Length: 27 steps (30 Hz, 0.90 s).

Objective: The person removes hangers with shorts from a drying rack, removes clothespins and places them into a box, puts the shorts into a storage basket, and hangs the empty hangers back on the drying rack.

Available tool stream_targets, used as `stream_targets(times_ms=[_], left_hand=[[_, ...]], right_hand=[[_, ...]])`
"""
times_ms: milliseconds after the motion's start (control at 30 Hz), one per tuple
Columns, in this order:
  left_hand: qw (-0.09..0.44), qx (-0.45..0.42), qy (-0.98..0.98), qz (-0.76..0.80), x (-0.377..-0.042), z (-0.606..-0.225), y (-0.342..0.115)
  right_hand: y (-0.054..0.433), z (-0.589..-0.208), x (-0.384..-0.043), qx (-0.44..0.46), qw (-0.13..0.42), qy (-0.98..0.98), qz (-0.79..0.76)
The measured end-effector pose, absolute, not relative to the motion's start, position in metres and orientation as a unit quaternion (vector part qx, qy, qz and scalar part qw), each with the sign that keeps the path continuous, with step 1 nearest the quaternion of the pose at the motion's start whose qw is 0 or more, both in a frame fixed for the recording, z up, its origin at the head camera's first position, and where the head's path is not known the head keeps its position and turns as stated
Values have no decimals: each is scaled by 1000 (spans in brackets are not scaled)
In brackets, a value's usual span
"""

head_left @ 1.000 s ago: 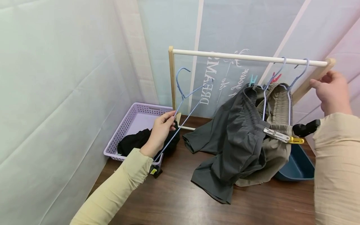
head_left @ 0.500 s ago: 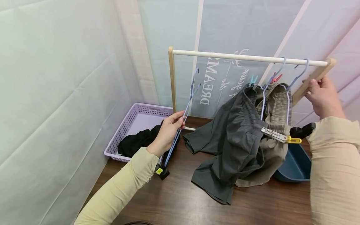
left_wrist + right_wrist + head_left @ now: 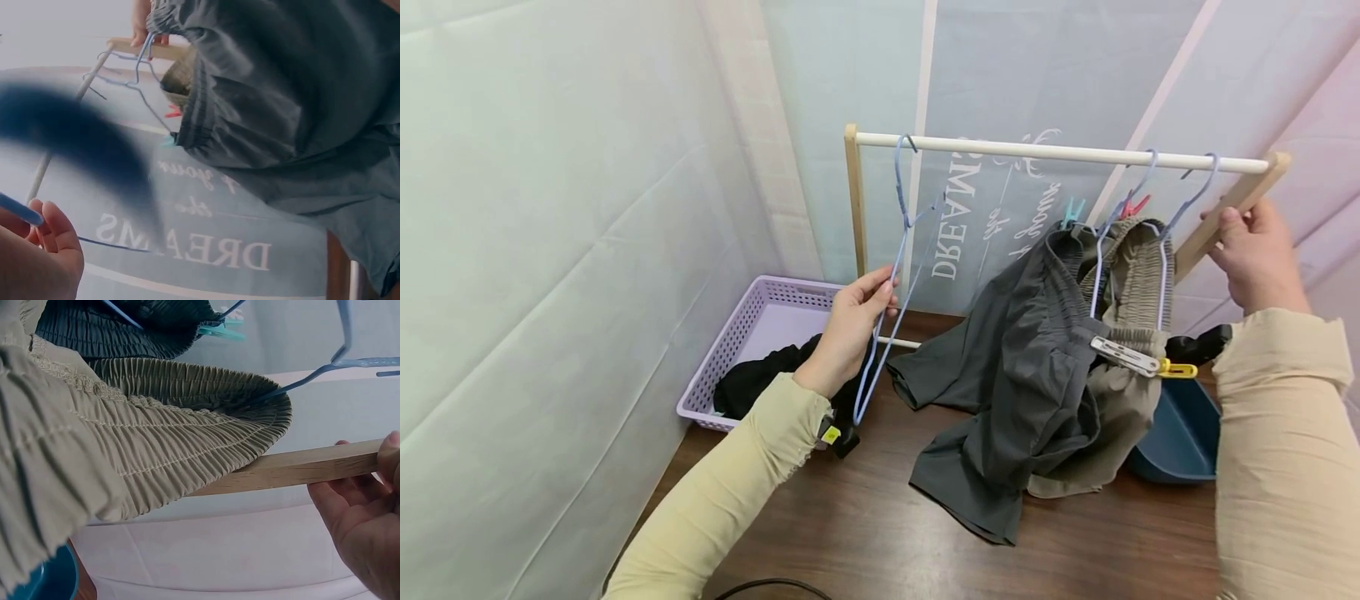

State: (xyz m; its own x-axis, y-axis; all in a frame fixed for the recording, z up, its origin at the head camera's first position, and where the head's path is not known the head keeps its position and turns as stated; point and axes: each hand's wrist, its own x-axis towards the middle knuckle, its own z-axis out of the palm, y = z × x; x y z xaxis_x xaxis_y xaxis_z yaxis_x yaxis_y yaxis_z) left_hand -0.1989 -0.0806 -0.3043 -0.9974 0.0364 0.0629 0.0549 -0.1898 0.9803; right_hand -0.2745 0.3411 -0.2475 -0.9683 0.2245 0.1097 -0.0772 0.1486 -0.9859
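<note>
In the head view my left hand (image 3: pixel 850 329) pinches a bare blue wire hanger (image 3: pixel 901 250) by its side. The hanger's hook is up at the left part of the white rail (image 3: pixel 1000 148); whether it bears on the rail I cannot tell. My right hand (image 3: pixel 1258 254) grips the wooden side post (image 3: pixel 1236 208) of the rack at the right, as the right wrist view also shows with the post (image 3: pixel 294 469). Between the hands hang dark grey shorts (image 3: pixel 1037 367) and khaki shorts (image 3: pixel 1138 283), each on a blue hanger with clothes pegs.
A lilac basket (image 3: pixel 722 350) with black cloth (image 3: pixel 760 379) in it stands at the left. A dark blue bin (image 3: pixel 1180 433) sits behind the shorts at the right. The brown tabletop (image 3: pixel 850 525) carries a black cable (image 3: pixel 775 583). Fabric walls surround the rack.
My left hand has moved up and slightly right with the blue hanger, which has turned, bringing its hook to rail height. My right hand has shifted slightly along the post.
</note>
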Motion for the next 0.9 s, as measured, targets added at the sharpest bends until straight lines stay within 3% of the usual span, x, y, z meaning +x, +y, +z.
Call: stream_targets(times_ms=[300,900], left_hand=[[40,-25,-616,-787,-209,-292,-87],[40,-5,-638,-769,-218,-300,-93]], right_hand=[[338,-248,-277,-70,119,-785,604],[339,-249,-278,-72,128,-782,606]])
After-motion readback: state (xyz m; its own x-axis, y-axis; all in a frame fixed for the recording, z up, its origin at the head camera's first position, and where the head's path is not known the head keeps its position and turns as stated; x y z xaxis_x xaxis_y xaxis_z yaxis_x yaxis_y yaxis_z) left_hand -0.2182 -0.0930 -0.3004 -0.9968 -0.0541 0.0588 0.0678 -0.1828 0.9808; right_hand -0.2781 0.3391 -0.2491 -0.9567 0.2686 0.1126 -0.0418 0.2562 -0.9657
